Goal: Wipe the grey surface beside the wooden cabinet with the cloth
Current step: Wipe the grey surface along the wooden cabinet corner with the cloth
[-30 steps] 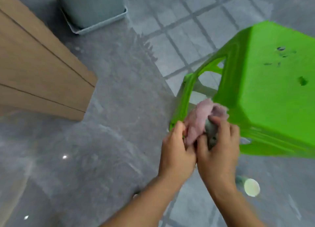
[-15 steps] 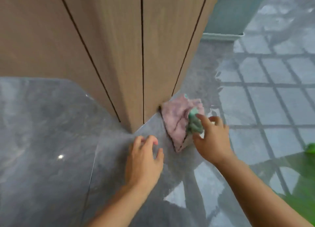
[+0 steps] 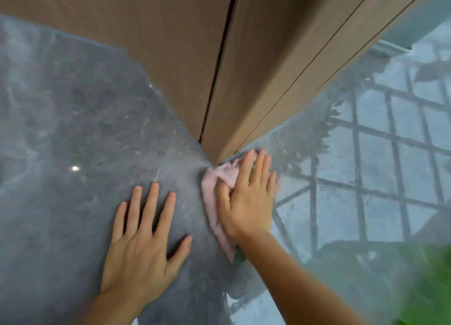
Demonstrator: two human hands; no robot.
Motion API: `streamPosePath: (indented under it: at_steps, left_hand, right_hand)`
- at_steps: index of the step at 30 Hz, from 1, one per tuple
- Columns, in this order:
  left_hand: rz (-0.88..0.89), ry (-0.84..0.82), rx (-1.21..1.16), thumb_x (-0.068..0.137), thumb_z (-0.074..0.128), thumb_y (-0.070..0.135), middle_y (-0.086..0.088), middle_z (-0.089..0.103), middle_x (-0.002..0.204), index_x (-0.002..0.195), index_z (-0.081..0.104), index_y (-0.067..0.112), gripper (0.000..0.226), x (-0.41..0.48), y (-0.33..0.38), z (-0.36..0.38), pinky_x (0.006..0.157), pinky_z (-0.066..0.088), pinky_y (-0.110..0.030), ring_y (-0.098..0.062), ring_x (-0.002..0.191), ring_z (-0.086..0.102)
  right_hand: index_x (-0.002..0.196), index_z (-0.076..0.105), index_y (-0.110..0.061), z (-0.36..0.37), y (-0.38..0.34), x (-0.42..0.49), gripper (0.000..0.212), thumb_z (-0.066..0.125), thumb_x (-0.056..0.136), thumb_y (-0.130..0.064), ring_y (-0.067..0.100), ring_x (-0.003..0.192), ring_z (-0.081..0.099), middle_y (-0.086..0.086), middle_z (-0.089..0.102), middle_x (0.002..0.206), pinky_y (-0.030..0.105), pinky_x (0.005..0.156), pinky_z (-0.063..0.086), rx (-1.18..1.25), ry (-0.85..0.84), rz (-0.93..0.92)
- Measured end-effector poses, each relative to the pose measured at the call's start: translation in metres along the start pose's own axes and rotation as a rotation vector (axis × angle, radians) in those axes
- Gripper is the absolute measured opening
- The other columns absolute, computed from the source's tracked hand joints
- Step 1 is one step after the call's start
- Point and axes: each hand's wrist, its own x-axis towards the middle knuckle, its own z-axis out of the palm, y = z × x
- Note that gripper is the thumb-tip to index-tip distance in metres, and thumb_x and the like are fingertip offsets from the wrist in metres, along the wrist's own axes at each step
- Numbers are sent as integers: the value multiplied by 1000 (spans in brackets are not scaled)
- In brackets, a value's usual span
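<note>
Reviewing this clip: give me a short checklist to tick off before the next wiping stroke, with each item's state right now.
1. Cloth lies flat on the grey surface: ok.
2. Right hand presses on the cloth, palm down: ok.
3. Left hand rests flat on the surface, apart from the cloth: ok.
4. Cloth reaches the wooden cabinet corner: ok.
5. Surface ahead free of grit: cannot tell.

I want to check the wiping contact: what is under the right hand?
The pink cloth lies under the flat right hand, on the grey surface at the wooden cabinet corner. The palm covers the cloth's middle; only its left edge and top show.
</note>
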Motion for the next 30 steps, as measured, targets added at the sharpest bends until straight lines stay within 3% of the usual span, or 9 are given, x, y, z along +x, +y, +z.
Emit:
streamPosePath:
  at_steps: [3, 5, 7, 9, 14, 18, 25, 28, 30]
  left_hand:
    - [1, -12, 13, 88, 41, 63, -17, 25, 167, 156, 34, 15, 84, -3, -1, -1, 122, 23, -57, -42, 154, 23]
    - [-5, -19, 8, 90, 37, 64, -16, 24, 167, 157, 31, 16, 82, -2, 0, -2, 123, 23, -57, -41, 154, 21]
    - [-11, -20, 33, 91, 36, 63, -16, 23, 167, 158, 30, 16, 82, -1, 1, -2, 123, 22, -57, -42, 154, 21]
    - [-11, -9, 50, 91, 36, 62, -17, 23, 167, 158, 30, 16, 82, -2, 2, -3, 123, 21, -57, -42, 154, 21]
    - [-7, 8, 67, 91, 33, 62, -16, 21, 168, 158, 27, 17, 81, -2, 0, 1, 124, 18, -56, -40, 155, 18]
    - [11, 23, 76, 92, 31, 62, -17, 20, 168, 158, 26, 17, 80, -1, -2, 4, 123, 17, -56, -42, 154, 17]
    - [-22, 10, 105, 92, 33, 59, -19, 19, 168, 158, 27, 15, 80, -1, 6, -1, 123, 18, -57, -43, 154, 17]
    - [-30, -19, 91, 92, 36, 58, -18, 19, 168, 158, 27, 15, 80, -1, 6, -6, 124, 17, -56, -42, 155, 17]
    - [-19, -22, 68, 92, 38, 54, -19, 21, 168, 158, 29, 15, 77, 0, 5, -7, 124, 18, -57, -42, 155, 18]
  right_hand:
    - [157, -3, -12, -12, 26, 3, 78, 31, 97, -49, 30, 155, 5, 7, 7, 167, 42, 124, 4, -35, -59, -137]
    - [155, 14, -7, -29, 75, 46, 69, 34, 98, -42, 39, 149, 21, 16, 20, 163, 46, 118, 20, -30, 102, 165]
    - [157, 8, -6, -54, 122, 85, 72, 33, 101, -43, 42, 151, 15, 24, 9, 165, 51, 121, 14, -13, 149, 515]
    - [158, 4, -10, -62, 130, 93, 70, 30, 103, -43, 44, 152, 10, 27, 3, 165, 54, 123, 8, -59, 171, 607]
    - [158, 12, -21, -19, 42, 3, 76, 27, 96, -63, 42, 153, -2, 25, 5, 165, 53, 125, 2, -99, -23, 17]
    - [157, 22, -29, -28, 66, -35, 54, 27, 104, -43, 30, 155, 9, 11, 19, 167, 44, 123, 15, -102, -204, -614]
    - [158, 15, -14, -78, 181, 44, 59, 33, 104, -28, 45, 152, 6, 23, 9, 166, 51, 124, 2, -93, -5, 412]
    - [158, 13, -9, -47, 98, -1, 65, 39, 102, -27, 46, 152, 4, 23, 7, 166, 52, 124, 1, -17, 47, 418]
    - [158, 18, -12, -23, 39, -61, 64, 39, 100, -29, 44, 152, 5, 20, 11, 166, 54, 124, 5, -2, -18, 126]
